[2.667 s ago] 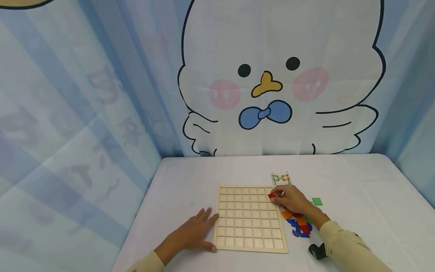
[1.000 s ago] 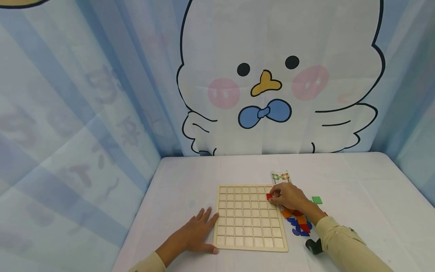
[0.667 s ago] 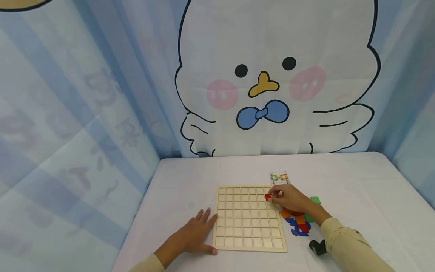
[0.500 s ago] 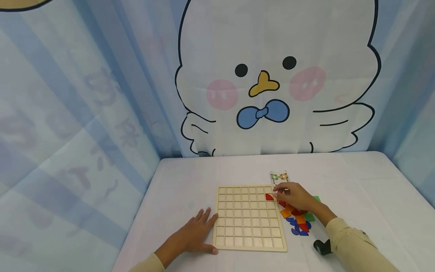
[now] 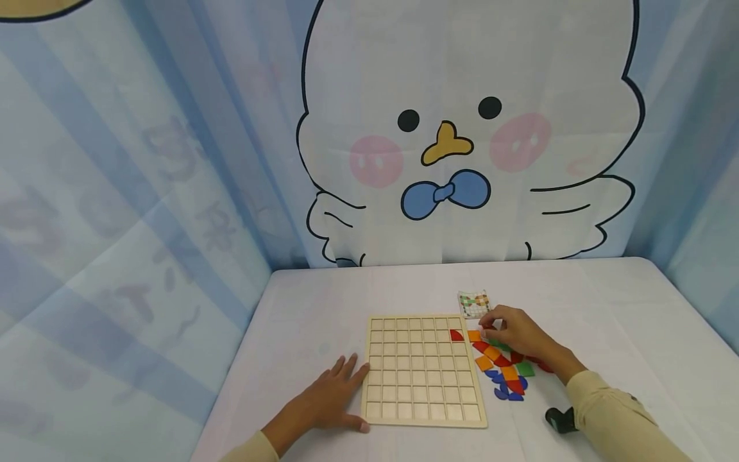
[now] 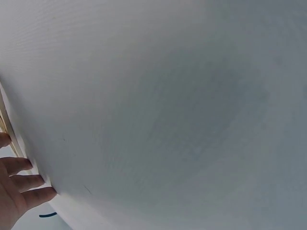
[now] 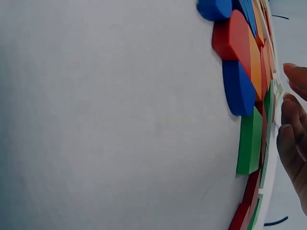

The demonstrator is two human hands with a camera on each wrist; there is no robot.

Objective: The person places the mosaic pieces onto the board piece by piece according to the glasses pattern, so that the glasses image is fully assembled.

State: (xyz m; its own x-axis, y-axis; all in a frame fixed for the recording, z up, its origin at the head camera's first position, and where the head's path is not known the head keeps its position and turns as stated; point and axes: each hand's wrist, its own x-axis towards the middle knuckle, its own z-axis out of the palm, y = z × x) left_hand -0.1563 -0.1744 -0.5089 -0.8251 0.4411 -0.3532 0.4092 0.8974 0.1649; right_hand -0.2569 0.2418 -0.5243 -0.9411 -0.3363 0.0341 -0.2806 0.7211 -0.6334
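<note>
A square wooden grid board (image 5: pixel 424 372) lies flat on the white table. One red quarter-circle tile (image 5: pixel 457 335) sits in a cell near its upper right corner. My left hand (image 5: pixel 331 394) rests on the table with spread fingers, touching the board's left edge; its fingertips (image 6: pixel 41 195) also show in the left wrist view. Over the pile of coloured tiles (image 5: pixel 510 373), right of the board, hovers my right hand (image 5: pixel 514 330), fingers bent. In the right wrist view its thumb and fingers (image 7: pixel 290 143) stand apart, and I see no tile between them.
A small printed pattern card (image 5: pixel 475 303) lies behind the board's upper right corner. Blue, red, orange and green tiles overlap beside the board, including a green tile (image 7: pixel 250 141). A black object (image 5: pixel 561 420) is by the right sleeve. A cartoon-printed curtain (image 5: pixel 450 237) stands behind the table.
My right hand let go of the red quarter-circle tile, leaving it in the board's cell, and moved right over the tile pile. The left hand stays at the board's left edge.
</note>
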